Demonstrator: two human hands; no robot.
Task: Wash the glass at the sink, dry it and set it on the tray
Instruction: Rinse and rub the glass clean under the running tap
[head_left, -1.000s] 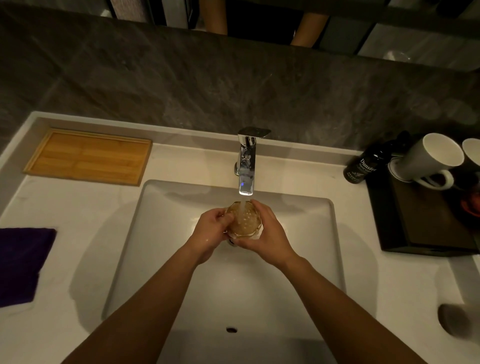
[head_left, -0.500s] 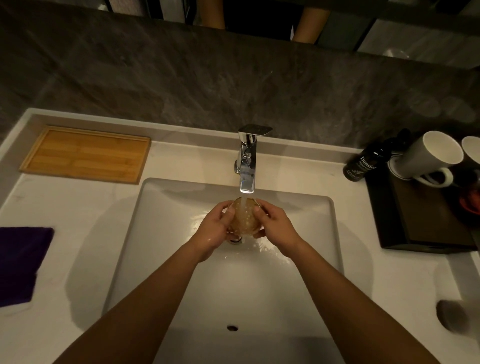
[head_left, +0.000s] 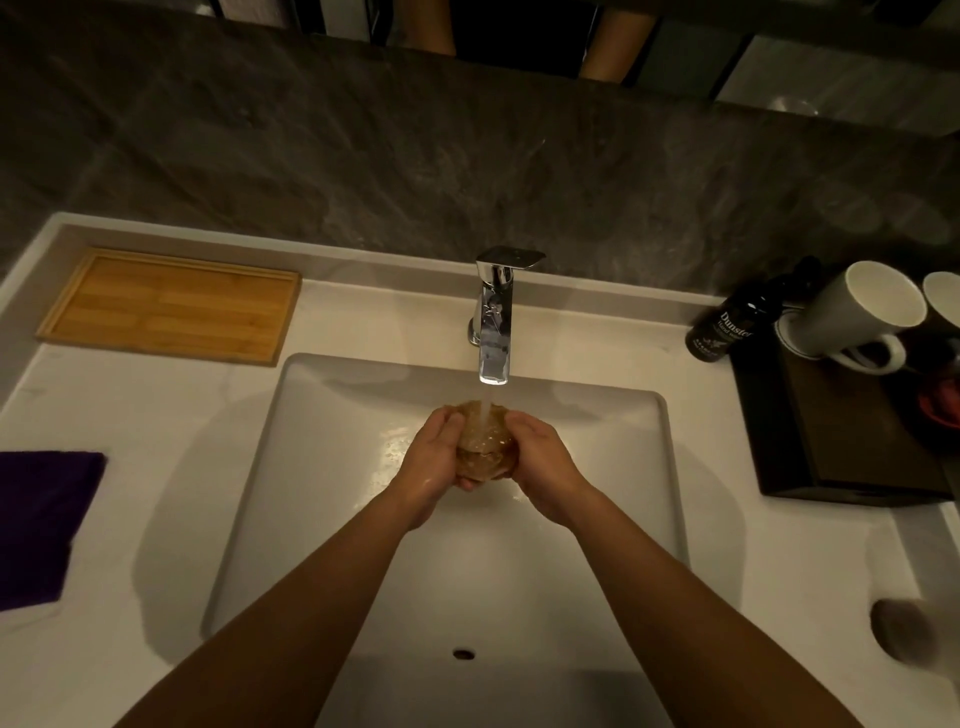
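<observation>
Rinsing continues: glass (head_left: 485, 441) now tipped more onto its side than a second ago, tap (head_left: 496, 322) stream hitting its wall. Left hand (head_left: 434, 457) and right hand (head_left: 537, 457) both wrapped around it, fingers curled (washing step; drying not begun)

A dark bottle (head_left: 727, 325), well off beyond the right hand (head_left: 540, 462), reads "Dunster"; the smaller line beneath is too blurred to read.
</observation>
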